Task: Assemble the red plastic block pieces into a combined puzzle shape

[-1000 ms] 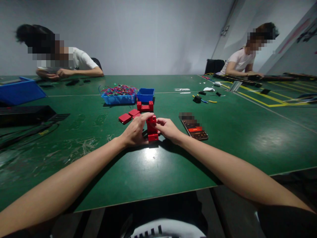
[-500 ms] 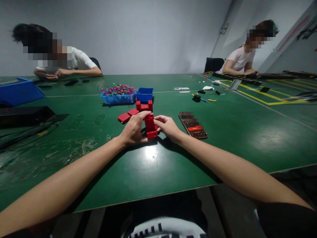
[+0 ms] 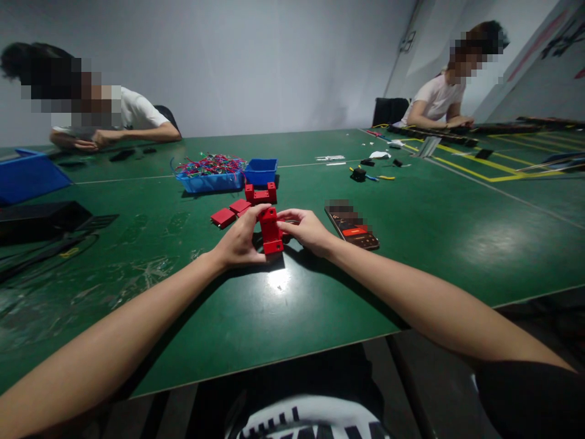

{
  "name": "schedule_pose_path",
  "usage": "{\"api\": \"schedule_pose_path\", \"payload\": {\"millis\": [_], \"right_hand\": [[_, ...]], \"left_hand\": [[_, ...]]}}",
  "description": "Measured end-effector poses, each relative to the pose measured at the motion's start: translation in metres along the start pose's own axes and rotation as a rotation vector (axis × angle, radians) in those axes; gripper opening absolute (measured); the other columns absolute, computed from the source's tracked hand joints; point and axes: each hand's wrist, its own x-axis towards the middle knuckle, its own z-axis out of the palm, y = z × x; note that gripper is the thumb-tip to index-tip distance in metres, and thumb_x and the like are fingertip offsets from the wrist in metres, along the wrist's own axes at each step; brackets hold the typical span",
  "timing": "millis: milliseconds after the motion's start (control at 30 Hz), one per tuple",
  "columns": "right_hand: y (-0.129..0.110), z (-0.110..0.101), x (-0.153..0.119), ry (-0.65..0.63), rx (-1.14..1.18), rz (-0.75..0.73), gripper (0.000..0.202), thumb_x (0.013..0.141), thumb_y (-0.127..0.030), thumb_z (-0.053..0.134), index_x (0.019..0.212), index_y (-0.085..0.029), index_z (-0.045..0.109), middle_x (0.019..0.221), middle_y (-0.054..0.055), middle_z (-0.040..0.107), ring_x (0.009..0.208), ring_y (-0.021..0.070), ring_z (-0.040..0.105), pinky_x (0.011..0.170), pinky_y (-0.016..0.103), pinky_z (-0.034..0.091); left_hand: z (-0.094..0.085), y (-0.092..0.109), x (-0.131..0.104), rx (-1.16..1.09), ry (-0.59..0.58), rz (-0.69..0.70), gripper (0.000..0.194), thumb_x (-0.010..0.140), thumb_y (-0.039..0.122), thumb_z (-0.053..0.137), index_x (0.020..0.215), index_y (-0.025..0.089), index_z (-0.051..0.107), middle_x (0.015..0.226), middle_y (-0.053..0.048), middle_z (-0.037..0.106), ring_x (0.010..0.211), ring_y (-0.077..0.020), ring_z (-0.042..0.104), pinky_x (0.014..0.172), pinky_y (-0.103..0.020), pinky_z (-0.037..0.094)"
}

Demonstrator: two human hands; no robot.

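A red U-shaped block [image 3: 272, 235] with round holes stands upright between my hands, just over the green table. My left hand [image 3: 240, 239] is closed around its left side, thumb below and fingers at the top. The bent fingers of my right hand [image 3: 307, 231] pinch at the block's right side; whether a small part sits in the fingertips is hidden. Just beyond lies a second red U-shaped block [image 3: 261, 194]. Flat red rectangular pieces [image 3: 223, 217] rest left of it, partly behind my left hand.
A phone [image 3: 351, 225] lies right of my right hand. Behind the blocks stand a blue bin of coloured wires [image 3: 210, 182] and a small blue bin [image 3: 261, 175]. A black box [image 3: 43, 221] with cables is at left. Two people sit across the green table [image 3: 219, 329].
The red block has turned slightly in my hands, and its lower end shows a broader face. My right fingers have moved a little up along its side. The whole view has shifted slightly.
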Motion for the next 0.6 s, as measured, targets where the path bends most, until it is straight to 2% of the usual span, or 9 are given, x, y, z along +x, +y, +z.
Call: {"api": "schedule_pose_path", "payload": {"millis": [100, 167, 300, 467, 600], "right_hand": [[0.0014, -0.0028, 0.0025, -0.023, 0.045, 0.026, 0.020, 0.069, -0.012, 0.072, 0.088, -0.014, 0.064, 0.078, 0.003, 0.068, 0.066, 0.0112, 0.061, 0.063, 0.025, 0.049], [0.0018, -0.0026, 0.0040, 0.007, 0.076, 0.045, 0.020, 0.072, -0.011, 0.069, 0.091, -0.016, 0.062, 0.076, 0.001, 0.067, 0.062, 0.0106, 0.060, 0.059, 0.024, 0.047], [0.0021, 0.0015, 0.0041, 0.114, 0.062, 0.022, 0.022, 0.076, -0.007, 0.059, 0.095, -0.018, 0.057, 0.068, -0.004, 0.061, 0.055, 0.0089, 0.055, 0.053, 0.021, 0.042], [0.0049, 0.0024, 0.0040, 0.282, 0.039, -0.045, 0.011, 0.080, -0.015, 0.057, 0.090, -0.017, 0.057, 0.075, -0.003, 0.060, 0.064, 0.0094, 0.055, 0.061, 0.022, 0.044], [0.0070, -0.0013, 0.0067, 0.353, 0.035, -0.092, 0.009, 0.080, -0.018, 0.056, 0.089, -0.017, 0.058, 0.079, -0.001, 0.060, 0.070, 0.0110, 0.056, 0.066, 0.024, 0.046]], "left_hand": [[0.0010, -0.0003, -0.0010, -0.029, 0.013, -0.031, 0.094, 0.064, 0.034, 0.079, 0.140, 0.020, 0.026, 0.131, -0.016, 0.049, 0.117, -0.0313, 0.056, 0.096, -0.045, 0.051], [0.0020, 0.0013, -0.0011, -0.052, 0.044, -0.042, 0.092, 0.064, 0.033, 0.079, 0.139, 0.021, 0.027, 0.131, -0.016, 0.048, 0.115, -0.0299, 0.057, 0.094, -0.044, 0.052], [0.0033, 0.0047, -0.0004, -0.084, 0.075, -0.043, 0.089, 0.063, 0.030, 0.079, 0.136, 0.020, 0.029, 0.128, -0.014, 0.050, 0.112, -0.0276, 0.058, 0.095, -0.042, 0.052], [0.0045, 0.0024, 0.0004, -0.025, 0.143, -0.129, 0.091, 0.059, 0.033, 0.080, 0.134, 0.018, 0.032, 0.129, -0.014, 0.049, 0.112, -0.0274, 0.058, 0.093, -0.041, 0.052], [0.0053, -0.0013, 0.0002, -0.024, 0.121, -0.147, 0.091, 0.059, 0.034, 0.080, 0.134, 0.018, 0.031, 0.131, -0.015, 0.048, 0.113, -0.0283, 0.057, 0.093, -0.043, 0.052]]}}
